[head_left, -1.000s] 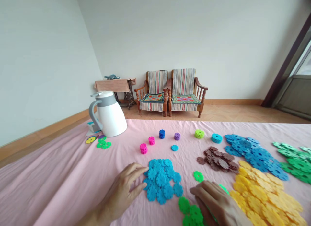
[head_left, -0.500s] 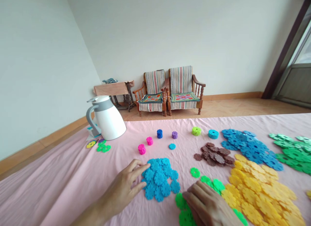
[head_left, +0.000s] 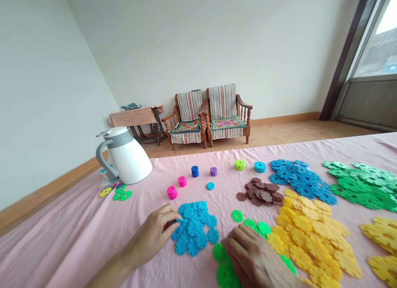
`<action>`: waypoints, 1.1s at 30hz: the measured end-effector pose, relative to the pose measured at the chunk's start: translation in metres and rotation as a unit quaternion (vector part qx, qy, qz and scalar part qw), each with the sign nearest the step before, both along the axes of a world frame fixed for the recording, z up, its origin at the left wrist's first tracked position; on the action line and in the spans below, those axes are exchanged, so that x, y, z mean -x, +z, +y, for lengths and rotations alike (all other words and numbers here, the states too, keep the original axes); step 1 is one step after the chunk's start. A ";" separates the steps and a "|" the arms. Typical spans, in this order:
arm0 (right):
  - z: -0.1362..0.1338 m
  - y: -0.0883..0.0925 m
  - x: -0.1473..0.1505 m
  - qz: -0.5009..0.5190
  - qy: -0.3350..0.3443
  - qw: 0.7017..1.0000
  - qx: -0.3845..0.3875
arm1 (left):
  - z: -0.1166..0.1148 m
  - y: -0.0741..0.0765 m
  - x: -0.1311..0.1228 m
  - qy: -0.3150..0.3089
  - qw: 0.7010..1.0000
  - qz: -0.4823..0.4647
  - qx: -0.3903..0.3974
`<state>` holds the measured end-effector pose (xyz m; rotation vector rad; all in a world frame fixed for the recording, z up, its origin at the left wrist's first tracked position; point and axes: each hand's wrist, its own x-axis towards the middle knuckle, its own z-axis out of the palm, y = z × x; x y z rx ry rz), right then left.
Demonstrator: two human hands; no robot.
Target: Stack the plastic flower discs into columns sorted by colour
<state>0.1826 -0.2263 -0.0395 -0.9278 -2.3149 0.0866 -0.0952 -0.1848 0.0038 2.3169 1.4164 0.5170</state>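
My left hand [head_left: 158, 229] is at the left edge of a pile of light blue snowflake discs [head_left: 192, 227], its thumb and forefinger pinched on one light blue snowflake disc [head_left: 178, 220]. Over the bright green snowflake discs [head_left: 226, 271] rests my right hand [head_left: 252, 253], palm down, with its fingers together and bent. What its fingertips hold, if anything, is hidden beneath the hand. More bright green discs [head_left: 263, 229] lie just beyond its knuckles. A single blue disc [head_left: 210, 186] lies flat behind the light blue pile.
Yellow [head_left: 313, 234], brown [head_left: 262, 192], darker blue [head_left: 300, 180] and green [head_left: 366, 184] disc piles cover the right side. Small stacks in pink [head_left: 172, 192], navy [head_left: 194, 171], purple [head_left: 214, 171], lime [head_left: 240, 165] and cyan [head_left: 259, 167] stand behind. A white jug [head_left: 128, 158] stands left.
My left thumb and forefinger have closed on a light blue disc at the pile's edge. My right hand stays over the green discs. The view has turned slightly right.
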 end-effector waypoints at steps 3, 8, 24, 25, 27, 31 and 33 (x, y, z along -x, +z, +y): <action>0.007 0.006 -0.007 -0.015 -0.061 0.998 0.017 | 0.001 -0.011 -0.001 0.024 0.999 -0.009 -0.034; 0.022 0.000 -0.015 -0.119 -0.206 0.968 -0.078 | -0.001 -0.024 0.000 0.052 0.992 0.019 -0.111; 0.010 0.013 -0.010 -0.233 -0.209 0.936 0.158 | -0.006 -0.013 -0.004 0.066 0.997 -0.049 0.011; 0.009 0.017 -0.010 -0.233 -0.207 0.935 0.171 | -0.006 -0.012 -0.005 0.069 0.996 -0.049 0.012; 0.006 0.024 -0.010 -0.233 -0.199 0.934 0.186 | -0.004 -0.012 -0.004 0.077 0.996 -0.051 0.013; -0.002 0.027 -0.017 -0.238 -0.188 0.941 0.152 | -0.001 -0.013 -0.002 0.091 0.994 -0.060 0.033; -0.005 0.020 -0.023 -0.237 -0.193 0.947 0.096 | -0.001 -0.013 -0.001 0.092 0.993 -0.065 0.045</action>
